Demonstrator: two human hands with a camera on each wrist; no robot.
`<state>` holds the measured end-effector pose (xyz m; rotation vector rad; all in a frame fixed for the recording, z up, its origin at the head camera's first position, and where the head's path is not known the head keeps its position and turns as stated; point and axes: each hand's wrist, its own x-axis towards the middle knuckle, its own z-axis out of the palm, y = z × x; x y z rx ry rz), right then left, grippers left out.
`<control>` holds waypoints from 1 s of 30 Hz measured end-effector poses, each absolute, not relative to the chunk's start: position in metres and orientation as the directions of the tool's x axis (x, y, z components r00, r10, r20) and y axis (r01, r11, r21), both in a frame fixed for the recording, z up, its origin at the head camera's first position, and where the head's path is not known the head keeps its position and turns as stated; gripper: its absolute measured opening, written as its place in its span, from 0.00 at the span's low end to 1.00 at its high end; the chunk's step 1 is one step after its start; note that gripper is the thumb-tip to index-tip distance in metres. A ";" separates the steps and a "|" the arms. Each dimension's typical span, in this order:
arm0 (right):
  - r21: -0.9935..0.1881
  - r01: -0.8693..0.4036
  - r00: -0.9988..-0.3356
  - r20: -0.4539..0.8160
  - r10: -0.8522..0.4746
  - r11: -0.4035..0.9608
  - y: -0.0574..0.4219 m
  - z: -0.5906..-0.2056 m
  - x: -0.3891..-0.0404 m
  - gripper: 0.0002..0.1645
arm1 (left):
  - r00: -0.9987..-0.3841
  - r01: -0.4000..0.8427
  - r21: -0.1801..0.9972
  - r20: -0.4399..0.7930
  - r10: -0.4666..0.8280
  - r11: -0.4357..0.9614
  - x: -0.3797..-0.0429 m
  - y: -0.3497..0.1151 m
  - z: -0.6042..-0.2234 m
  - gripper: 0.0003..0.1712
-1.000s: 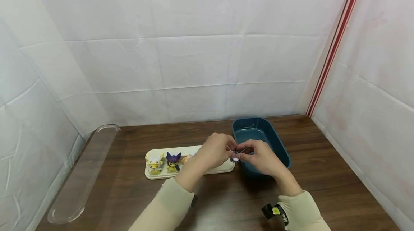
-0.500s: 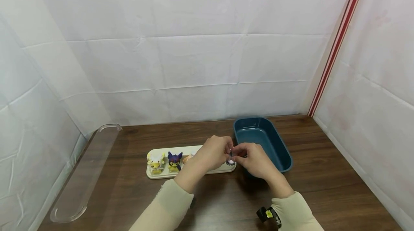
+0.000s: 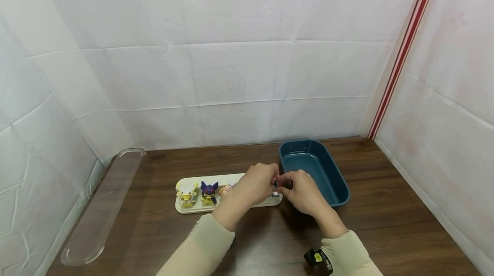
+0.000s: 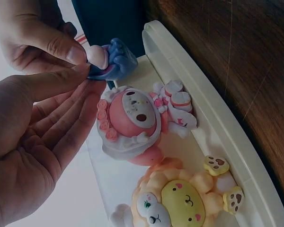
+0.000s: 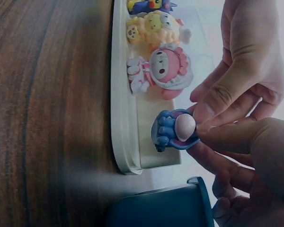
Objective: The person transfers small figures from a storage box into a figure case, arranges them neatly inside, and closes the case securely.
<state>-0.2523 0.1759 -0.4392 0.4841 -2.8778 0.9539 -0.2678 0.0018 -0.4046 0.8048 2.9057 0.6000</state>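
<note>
A small blue figurine (image 5: 165, 130) with a pale pink muzzle is held over the right end of a cream tray (image 5: 120, 123). My left hand (image 3: 256, 183) pinches it from one side, thumb in front. From the other side my right hand (image 3: 305, 190) pinches it between thumb and fingers. Both thumbs nearly meet at its head in the right wrist view. Beside it on the tray is a pink figurine (image 4: 128, 118) with a white bonnet, then an orange lion-hooded figurine (image 4: 184, 194). Further left stand a purple-hooded figurine (image 3: 209, 193) and a white-and-yellow one (image 3: 187, 196).
A dark blue bin (image 3: 335, 177) stands right of the tray, close behind my right hand. A clear plastic cover (image 3: 104, 207) lies at the left of the wooden table (image 3: 154, 241). White sheets (image 3: 231, 74) hang at the back and sides.
Both hands have shifted left with the blue figurine, from beside the bin to over the tray's right end. In the last half second they move only slightly.
</note>
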 end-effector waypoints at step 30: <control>-0.475 -0.316 -0.947 0.207 -0.246 0.821 0.163 -0.450 -0.252 0.10 | -0.826 0.559 0.247 0.088 0.557 0.791 -0.260 0.004 -0.408 0.13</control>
